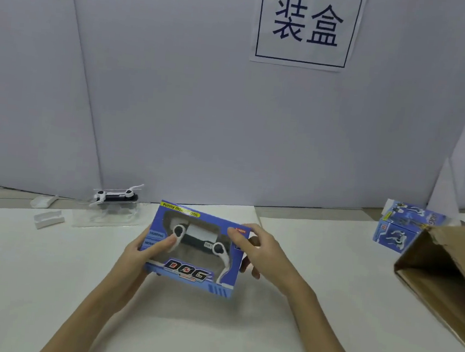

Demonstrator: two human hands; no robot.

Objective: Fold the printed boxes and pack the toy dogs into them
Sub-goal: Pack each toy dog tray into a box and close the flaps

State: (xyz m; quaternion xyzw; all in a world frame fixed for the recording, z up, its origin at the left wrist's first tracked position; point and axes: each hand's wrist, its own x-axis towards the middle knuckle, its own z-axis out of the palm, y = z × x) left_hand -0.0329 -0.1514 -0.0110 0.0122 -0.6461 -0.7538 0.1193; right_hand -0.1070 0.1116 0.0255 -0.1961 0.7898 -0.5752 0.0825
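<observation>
A blue printed box (187, 276) with "DOG" lettering is held above the white table (210, 330), window side up. A black-and-white toy dog (197, 237) shows through its window. My left hand (144, 249) grips the box's left side, thumb across the window. My right hand (258, 252) holds the right end, thumb on top and fingers curled behind. Another toy dog (116, 194) lies in a clear plastic tray at the back left.
Two white plastic pieces (47, 213) lie left of the tray. Finished blue boxes (402, 226) stand at the back right beside an open brown carton (448, 279). A white partition wall with a printed sign (307, 24) closes the back.
</observation>
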